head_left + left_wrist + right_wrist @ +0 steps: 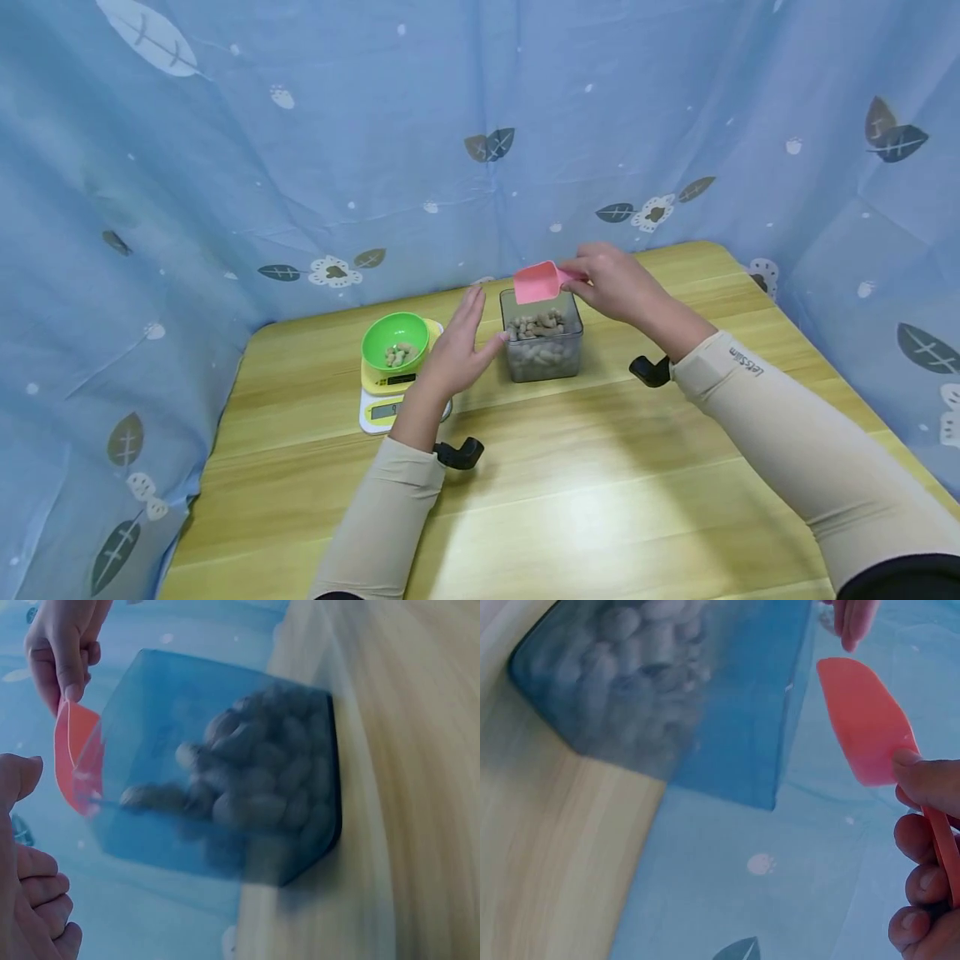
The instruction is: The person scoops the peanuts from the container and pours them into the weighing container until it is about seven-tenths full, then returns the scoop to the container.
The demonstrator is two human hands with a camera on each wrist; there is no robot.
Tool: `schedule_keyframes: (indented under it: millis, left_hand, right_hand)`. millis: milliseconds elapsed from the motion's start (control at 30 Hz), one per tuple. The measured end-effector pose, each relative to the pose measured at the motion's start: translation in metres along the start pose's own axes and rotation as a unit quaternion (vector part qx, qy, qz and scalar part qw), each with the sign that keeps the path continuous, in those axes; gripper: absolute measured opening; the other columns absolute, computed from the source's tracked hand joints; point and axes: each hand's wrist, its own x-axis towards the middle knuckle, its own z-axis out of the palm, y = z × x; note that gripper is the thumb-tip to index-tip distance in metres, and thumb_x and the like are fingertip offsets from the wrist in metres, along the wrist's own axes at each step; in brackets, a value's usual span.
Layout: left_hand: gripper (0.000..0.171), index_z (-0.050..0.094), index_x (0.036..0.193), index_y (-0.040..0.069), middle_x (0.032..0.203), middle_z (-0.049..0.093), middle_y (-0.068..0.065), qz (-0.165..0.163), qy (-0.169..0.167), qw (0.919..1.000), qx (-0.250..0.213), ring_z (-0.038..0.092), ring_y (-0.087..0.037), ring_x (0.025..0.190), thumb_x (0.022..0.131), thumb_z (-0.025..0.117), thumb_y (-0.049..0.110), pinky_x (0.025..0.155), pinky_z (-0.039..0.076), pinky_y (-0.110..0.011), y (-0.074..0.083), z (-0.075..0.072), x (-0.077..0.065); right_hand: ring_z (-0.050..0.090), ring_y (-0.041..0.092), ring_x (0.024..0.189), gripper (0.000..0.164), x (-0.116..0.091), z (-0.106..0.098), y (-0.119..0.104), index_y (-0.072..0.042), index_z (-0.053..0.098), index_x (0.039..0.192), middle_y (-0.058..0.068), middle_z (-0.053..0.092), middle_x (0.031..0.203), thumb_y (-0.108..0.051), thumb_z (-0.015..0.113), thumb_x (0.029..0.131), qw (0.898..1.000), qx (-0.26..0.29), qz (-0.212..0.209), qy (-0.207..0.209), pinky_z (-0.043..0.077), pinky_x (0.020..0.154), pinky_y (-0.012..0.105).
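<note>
The pink scoop (pixel 537 284) is held over the 12 o'clock edge of the clear box (pixel 543 360), its handle gripped between the thumb and curled fingers of the right hand (pixel 611 279) at 2 o'clock. No load can be made out in it. The left hand (pixel 459 346) is held at 9 o'clock of the box, fingers straight and thumb spread away from them. Farther out at 9 o'clock, the green bowl (pixel 378 335) is borne by the kitchen scale (pixel 372 383), with a few peanuts lying in it.

Peanuts could be scattered on the table (pixel 570 492) if a filled scoop were tilted or caught on the rim. The box could be slid or tipped by a hard push, since it is steadied by neither hand. The bowl could be knocked, or the weighing disturbed, by the left forearm, which is held just beside both.

Bowl and scale are shown only in the head view, where the display is too small to be read. There the left thumb seems to meet the rim; by the left wrist view a gap is revealed, along with the unevenly heaped peanuts (pixel 255 765) through the wall. The thumb pressed at the scoop's neck is best shown in the right wrist view.
</note>
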Motion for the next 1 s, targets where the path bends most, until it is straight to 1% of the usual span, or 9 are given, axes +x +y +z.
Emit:
schedule_keyframes:
  millis: [133, 267, 367, 467, 533, 600, 700, 900, 1000]
  left_hand:
    - [0.080, 0.007, 0.160, 0.018, 0.166, -0.002, 0.008, -0.002, -0.013, 0.9999, -0.007, 0.005, -0.018, 0.153, 0.099, 0.045, 0.054, 0.122, 0.019, -0.047, 0.003, 0.010, 0.008]
    - [0.078, 0.009, 0.160, 0.015, 0.167, -0.001, 0.006, 0.002, -0.018, 0.9998, -0.010, 0.003, -0.017, 0.153, 0.100, 0.044, 0.051, 0.123, 0.016, -0.044, 0.005, 0.018, 0.014]
    - [0.077, 0.011, 0.159, 0.011, 0.167, -0.001, 0.004, 0.001, -0.024, 0.9997, -0.011, 0.002, -0.016, 0.153, 0.101, 0.042, 0.050, 0.123, 0.016, -0.042, 0.005, 0.022, 0.016]
    - [0.076, 0.012, 0.159, 0.009, 0.167, -0.002, 0.005, 0.000, -0.026, 0.9995, -0.018, 0.002, -0.015, 0.153, 0.101, 0.042, 0.048, 0.123, 0.016, -0.042, 0.005, 0.025, 0.016]
    - [0.076, 0.011, 0.159, 0.010, 0.166, -0.003, 0.008, -0.004, -0.026, 0.9994, -0.021, 0.001, -0.014, 0.153, 0.101, 0.043, 0.048, 0.123, 0.016, -0.042, 0.004, 0.026, 0.016]
    - [0.076, 0.012, 0.159, 0.011, 0.166, -0.004, 0.009, -0.007, -0.022, 0.9994, -0.027, 0.002, -0.014, 0.153, 0.101, 0.044, 0.048, 0.123, 0.017, -0.043, 0.004, 0.027, 0.016]
    - [0.078, 0.011, 0.160, 0.013, 0.166, -0.005, 0.010, -0.012, -0.018, 0.9994, -0.027, 0.004, -0.016, 0.153, 0.100, 0.045, 0.051, 0.122, 0.019, -0.045, 0.004, 0.027, 0.015]
    - [0.081, 0.012, 0.160, 0.014, 0.166, -0.002, 0.009, -0.009, -0.020, 0.9994, -0.026, 0.007, -0.017, 0.153, 0.099, 0.042, 0.058, 0.122, 0.021, -0.045, 0.005, 0.028, 0.016]
    - [0.083, 0.012, 0.160, 0.014, 0.166, -0.002, 0.011, -0.007, -0.024, 0.9993, -0.028, 0.010, -0.017, 0.152, 0.098, 0.040, 0.062, 0.122, 0.022, -0.045, 0.005, 0.029, 0.017]
  right_hand:
    - [0.047, 0.023, 0.070, 0.023, -0.003, 0.007, 0.006, -0.004, 0.075, 0.110, 0.007, 0.056, 0.076, -0.013, 0.073, 0.089, 0.999, -0.029, -0.044, 0.005, 0.041, 0.062, 0.033]
    - [0.051, 0.024, 0.070, 0.014, -0.005, 0.014, 0.008, -0.005, 0.077, 0.100, 0.007, 0.059, 0.075, -0.007, 0.073, 0.087, 0.993, -0.074, -0.094, 0.019, 0.045, 0.062, 0.034]
    - [0.051, 0.025, 0.068, 0.011, -0.006, 0.016, 0.007, -0.007, 0.078, 0.093, 0.007, 0.060, 0.074, -0.002, 0.072, 0.086, 0.985, -0.119, -0.120, 0.035, 0.042, 0.059, 0.035]
    - [0.047, 0.023, 0.066, 0.018, -0.006, 0.015, 0.003, -0.011, 0.079, 0.093, 0.005, 0.060, 0.074, 0.003, 0.070, 0.085, 0.975, -0.170, -0.136, 0.046, 0.035, 0.057, 0.033]
    - [0.044, 0.022, 0.066, 0.023, -0.006, 0.014, 0.000, -0.013, 0.079, 0.094, 0.004, 0.061, 0.075, 0.006, 0.068, 0.084, 0.968, -0.200, -0.146, 0.049, 0.030, 0.057, 0.032]
    - [0.043, 0.022, 0.067, 0.024, -0.006, 0.012, -0.005, -0.013, 0.079, 0.093, 0.004, 0.061, 0.076, 0.007, 0.068, 0.084, 0.961, -0.225, -0.154, 0.049, 0.028, 0.057, 0.032]
    - [0.045, 0.022, 0.069, 0.019, -0.005, 0.011, -0.010, -0.011, 0.079, 0.088, 0.003, 0.063, 0.078, 0.005, 0.072, 0.082, 0.955, -0.248, -0.159, 0.033, 0.029, 0.059, 0.031]
    - [0.050, 0.023, 0.076, 0.011, -0.003, 0.019, -0.014, -0.011, 0.077, 0.083, 0.003, 0.066, 0.085, -0.001, 0.080, 0.077, 0.948, -0.276, -0.154, -0.036, 0.034, 0.061, 0.031]
    - [0.052, 0.022, 0.075, 0.012, -0.003, 0.026, -0.011, -0.011, 0.077, 0.084, 0.003, 0.068, 0.086, -0.001, 0.079, 0.078, 0.950, -0.267, -0.155, -0.048, 0.037, 0.059, 0.031]
